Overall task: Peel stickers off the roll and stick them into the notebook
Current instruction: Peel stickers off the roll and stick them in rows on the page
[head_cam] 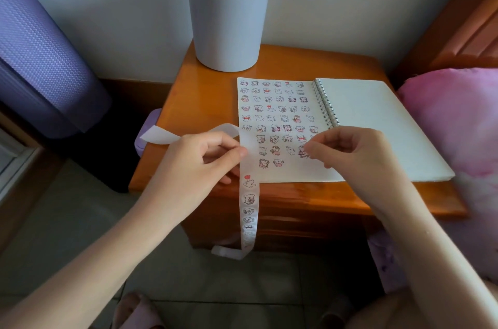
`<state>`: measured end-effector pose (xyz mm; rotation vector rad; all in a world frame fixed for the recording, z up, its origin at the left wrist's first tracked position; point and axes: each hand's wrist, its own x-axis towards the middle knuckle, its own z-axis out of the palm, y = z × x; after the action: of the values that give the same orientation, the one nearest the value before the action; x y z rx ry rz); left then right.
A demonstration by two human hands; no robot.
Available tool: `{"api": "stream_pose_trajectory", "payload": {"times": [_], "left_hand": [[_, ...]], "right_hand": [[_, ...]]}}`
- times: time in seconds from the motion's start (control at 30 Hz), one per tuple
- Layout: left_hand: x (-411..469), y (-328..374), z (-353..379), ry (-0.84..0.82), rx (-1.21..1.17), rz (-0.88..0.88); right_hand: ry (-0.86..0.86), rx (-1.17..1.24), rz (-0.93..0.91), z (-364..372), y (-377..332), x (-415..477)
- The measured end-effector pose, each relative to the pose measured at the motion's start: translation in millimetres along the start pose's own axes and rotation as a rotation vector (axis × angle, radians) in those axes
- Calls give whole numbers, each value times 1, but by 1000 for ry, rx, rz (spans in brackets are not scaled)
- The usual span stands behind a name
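1. Two hands meet over the near edge of a wooden nightstand (204, 102) in the head view, the only one we have.
2. We see the left hand (207, 158) with its fingers curled, pinching the sticker strip (249, 202) between thumb and forefinger just beside the notebook's left edge.
3. From that pinch, the blank part of the strip arcs up and away to the left past the nightstand's side. The printed part hangs down over the front edge towards the tiled floor, where its end curls.
4. We see the right hand (347, 148) also curled, its thumb and forefinger tips closed on a small sticker (303, 153) at the lower rows of the page. We cannot tell whether that sticker already lies flat on the paper.
5. The spiral notebook (377, 123) lies open on the nightstand. Its left page (277, 113) is nearly filled with rows of little cartoon stickers, and its right page is blank.
6. Behind the notebook, a grey bin (229, 21) stands upright at the back of the nightstand, against the wall.
7. Pink bedding (458, 118) lies to the right of the notebook, and a purple curtain (40, 59) hangs at the far left.
8. At the bottom edge we make out slippers (134, 312) on the floor.
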<state>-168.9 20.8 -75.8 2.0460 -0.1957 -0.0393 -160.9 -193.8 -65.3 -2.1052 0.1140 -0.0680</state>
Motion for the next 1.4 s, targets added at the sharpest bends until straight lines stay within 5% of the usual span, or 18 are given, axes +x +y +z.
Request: {"api": "stream_pose_trajectory", "payload": {"times": [1.4], "left_hand": [[1,-2,-2,-29,64,39]], "right_hand": [[36,-281,-87,17,7,-3]]}}
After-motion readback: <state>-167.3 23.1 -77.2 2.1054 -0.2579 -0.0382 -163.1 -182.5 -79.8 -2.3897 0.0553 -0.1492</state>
